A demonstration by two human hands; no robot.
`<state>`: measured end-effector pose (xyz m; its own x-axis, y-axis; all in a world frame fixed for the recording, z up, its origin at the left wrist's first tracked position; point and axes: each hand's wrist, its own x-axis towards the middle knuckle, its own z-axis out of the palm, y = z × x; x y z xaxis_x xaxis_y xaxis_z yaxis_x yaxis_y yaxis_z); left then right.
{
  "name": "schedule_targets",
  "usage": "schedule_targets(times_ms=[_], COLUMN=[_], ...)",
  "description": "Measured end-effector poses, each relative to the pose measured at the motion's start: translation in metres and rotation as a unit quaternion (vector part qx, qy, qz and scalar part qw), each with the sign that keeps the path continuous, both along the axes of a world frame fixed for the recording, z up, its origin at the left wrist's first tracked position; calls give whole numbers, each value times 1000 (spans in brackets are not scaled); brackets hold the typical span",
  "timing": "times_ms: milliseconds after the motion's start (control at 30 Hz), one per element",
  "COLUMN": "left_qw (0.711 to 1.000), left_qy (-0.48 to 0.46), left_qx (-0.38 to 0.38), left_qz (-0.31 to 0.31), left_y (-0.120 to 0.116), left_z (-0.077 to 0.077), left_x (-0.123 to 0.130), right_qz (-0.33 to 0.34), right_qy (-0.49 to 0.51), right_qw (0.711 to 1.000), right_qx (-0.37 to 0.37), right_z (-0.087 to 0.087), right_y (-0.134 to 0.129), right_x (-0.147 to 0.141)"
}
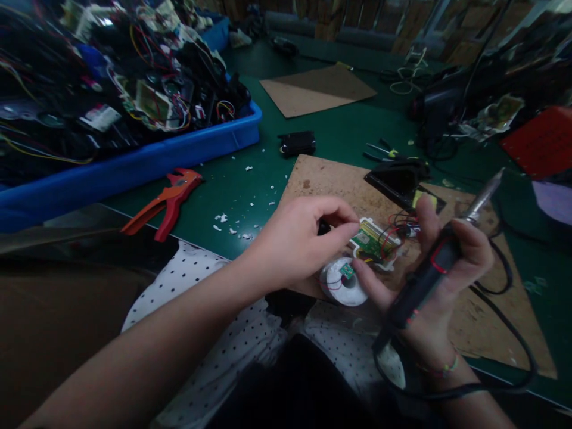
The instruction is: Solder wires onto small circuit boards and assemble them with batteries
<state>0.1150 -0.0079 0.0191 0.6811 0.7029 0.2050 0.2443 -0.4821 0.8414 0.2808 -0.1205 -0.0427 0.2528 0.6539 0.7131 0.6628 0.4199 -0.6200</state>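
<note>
My right hand (442,286) is wrapped round the dark handle of a soldering iron (429,277), whose metal tip points up and away to the right. The thumb of that hand reaches toward a white roll (339,292). A small green circuit board (347,271) with thin wires lies on the roll. My left hand (308,232) is closed in a pinch at the edge of a larger green circuit board (370,241) in a white frame. What its fingertips hold, if anything, is hidden. Red and black wires (395,229) run from the larger board.
A brown board (473,322) lies under the work, with a black stand (397,185) and pliers (379,152) at its far side. On the left are orange-red cutters (167,199) and a blue bin (223,140) heaped with wired parts. A black block (298,143) sits beyond white scraps.
</note>
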Motion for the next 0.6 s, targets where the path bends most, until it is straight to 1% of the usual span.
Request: schedule_targets(times_ms=[100,233,300,333,400,467,500,533,600], left_qw=[999,990,989,990,995,997,997,995,991], left_qy=[-26,-90,-105,-103,-87,-64,-51,-36,-6], left_qx=[-12,-47,-51,-48,-34,-2,22,51,109], left_qz=[43,94,96,81,27,-38,-61,-75,-73], left_y=[-5,-17,-22,-23,-25,-25,-25,-25,-27], left_z=[-4,-14,-17,-17,-16,-13,-12,-12,-14], left_x=[-13,-34,-42,-46,-49,-50,-49,-47,-43], right_qz=[-6,-5,-3,-3,-5,-8,-7,-5,2], right_qy=[-4,-4,2,5,8,4,2,1,1], right_qw=[1000,1000,1000,1000,1000,1000,1000,1000,1000], right_qx=[-3,-5,-6,-5,-9,-14,-15,-13,-1], right_z=[1,2,2,2,1,1,1,0,0], right_y=[0,0,0,0,0,0,0,1,2], right_x=[0,0,0,0,-1,-1,0,0,0])
